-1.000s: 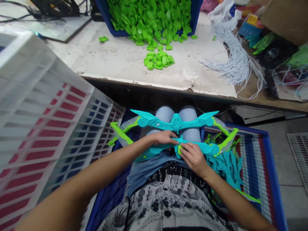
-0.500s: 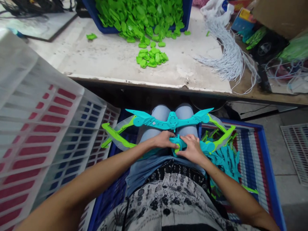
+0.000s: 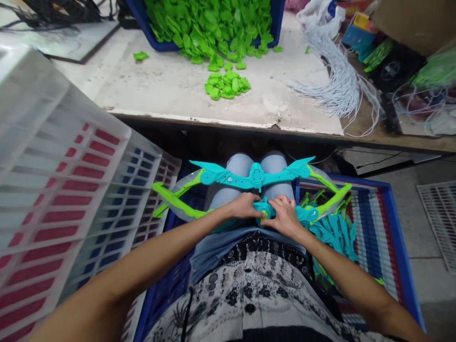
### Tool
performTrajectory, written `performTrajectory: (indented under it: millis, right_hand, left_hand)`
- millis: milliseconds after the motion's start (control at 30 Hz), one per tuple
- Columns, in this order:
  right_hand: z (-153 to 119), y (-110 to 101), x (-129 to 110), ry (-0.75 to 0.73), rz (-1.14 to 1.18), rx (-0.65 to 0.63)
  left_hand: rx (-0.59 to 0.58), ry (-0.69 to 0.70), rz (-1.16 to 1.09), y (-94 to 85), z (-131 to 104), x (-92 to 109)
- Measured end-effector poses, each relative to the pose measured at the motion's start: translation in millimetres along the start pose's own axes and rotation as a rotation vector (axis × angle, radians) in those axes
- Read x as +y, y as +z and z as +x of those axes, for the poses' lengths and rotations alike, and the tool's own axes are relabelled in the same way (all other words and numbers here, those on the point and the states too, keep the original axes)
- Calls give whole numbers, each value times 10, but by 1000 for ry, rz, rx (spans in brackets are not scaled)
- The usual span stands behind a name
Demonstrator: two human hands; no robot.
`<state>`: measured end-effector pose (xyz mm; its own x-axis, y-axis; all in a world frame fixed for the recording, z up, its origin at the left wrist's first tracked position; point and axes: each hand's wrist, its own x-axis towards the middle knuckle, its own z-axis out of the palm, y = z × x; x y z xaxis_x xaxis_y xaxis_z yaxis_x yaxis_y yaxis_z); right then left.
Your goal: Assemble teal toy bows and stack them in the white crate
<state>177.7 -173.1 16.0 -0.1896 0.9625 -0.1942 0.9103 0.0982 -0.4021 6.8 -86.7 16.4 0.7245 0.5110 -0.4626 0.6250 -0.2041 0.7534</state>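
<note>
Two turquoise toy bows with lime-green limb ends lie across my lap, one behind the other. The farther toy bow [image 3: 257, 178] rests over my knees, untouched by my hands. At the middle of the nearer toy bow [image 3: 309, 214], my left hand [image 3: 245, 205] grips from the left, its thumb against a small lime-green piece [image 3: 264, 215]. My right hand [image 3: 286, 216] closes on the same middle part from the right, fingers over the far side and thumb close to the green piece. My hands and forearms hide much of this bow.
A blue bin [image 3: 156, 43] spills green pieces onto the white tabletop [image 3: 171, 97], with a small pile [image 3: 228, 85] in front. White cords [image 3: 342, 90] hang at the table's right. A white crate [image 3: 117, 137] stands left; a blue-rimmed basket [image 3: 399, 228] of bow parts sits right.
My right thumb has moved in closer to the small green piece, narrowing the gap between my hands. The whole view has shifted slightly; both bows stay on my lap.
</note>
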Motion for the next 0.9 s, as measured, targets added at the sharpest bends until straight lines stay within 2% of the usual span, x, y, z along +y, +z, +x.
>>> performTrajectory:
  millis: [133,267,333,433,467,533,600,633,767,833,900]
  right_hand:
    - [-22,51,-81,38,-44,19]
    - [-182,52,-109,-75,-57,86]
    - [-252,-66,-89,-209,-40,113]
    - [-163,-460,-45,-445,109,47]
    - [-48,-625,-39,-477,166,59]
    - [327,-936,-59,-450,208,194]
    - [862,-1157,-131,-382,111,355]
    - [1165,-1225,-187,-363,35,384]
    - [2339,-1280,-480,-316,-207,386]
    - [2786,-1254,-610,-307,-263,396]
    - [3087,-1229,-686,-256,-278,369]
  left_hand:
    - [21,-70,210,67,-33,125]
    - [85,-80,286,176,-261,273]
    - [150,-65,326,243,-448,332]
    - [276,-17,465,384,-688,330]
    - [322,-1,523,441,-732,293]
    - [397,47,619,563,-754,168]
    - [434,106,674,682,-709,0]
    - [442,132,689,734,-674,-84]
    - [548,196,743,850,-572,-315]
    - [636,216,787,851,-556,-363]
    - [708,229,822,827,-543,-399]
